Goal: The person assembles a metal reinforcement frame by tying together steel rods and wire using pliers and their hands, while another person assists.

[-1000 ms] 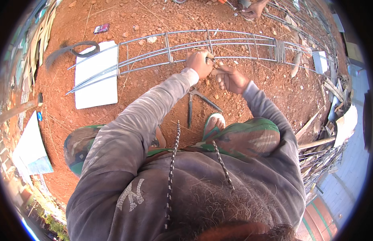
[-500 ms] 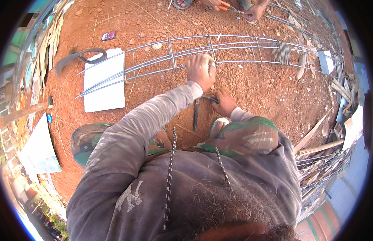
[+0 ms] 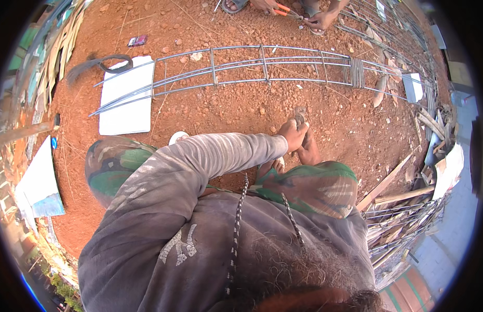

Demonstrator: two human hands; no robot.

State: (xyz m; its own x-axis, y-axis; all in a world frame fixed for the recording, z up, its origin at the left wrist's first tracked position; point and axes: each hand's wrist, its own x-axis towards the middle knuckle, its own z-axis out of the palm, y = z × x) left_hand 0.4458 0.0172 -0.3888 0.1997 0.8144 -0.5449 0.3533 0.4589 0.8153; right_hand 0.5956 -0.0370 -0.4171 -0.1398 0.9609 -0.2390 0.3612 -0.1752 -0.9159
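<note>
Both my hands are together over the soil in front of my right knee. My left hand point(image 3: 292, 136) is closed around the upper part of a pair of pincers point(image 3: 300, 113), whose dull metal head sticks out beyond the fingers. Just below, my right hand point(image 3: 308, 151) is closed at the handles, which the hands mostly hide. Ahead of them lies a long rebar cage point(image 3: 236, 63) of thin steel bars with square stirrups, and neither hand touches it. A bundle of rings point(image 3: 357, 72) is gathered near its right end.
A white board point(image 3: 125, 120) lies under the cage's left end, with a coil of dark tie wire point(image 3: 118, 65) on its far edge. Across the cage, another person's hands point(image 3: 319, 21) hold orange-handled pliers point(image 3: 281, 10). More rebar point(image 3: 379, 39) and wood scraps point(image 3: 389, 179) lie right.
My left hand has left the cage's near bar and moved right and toward me to the pincers. The pincers, earlier spread with one handle hanging, now point away from me.
</note>
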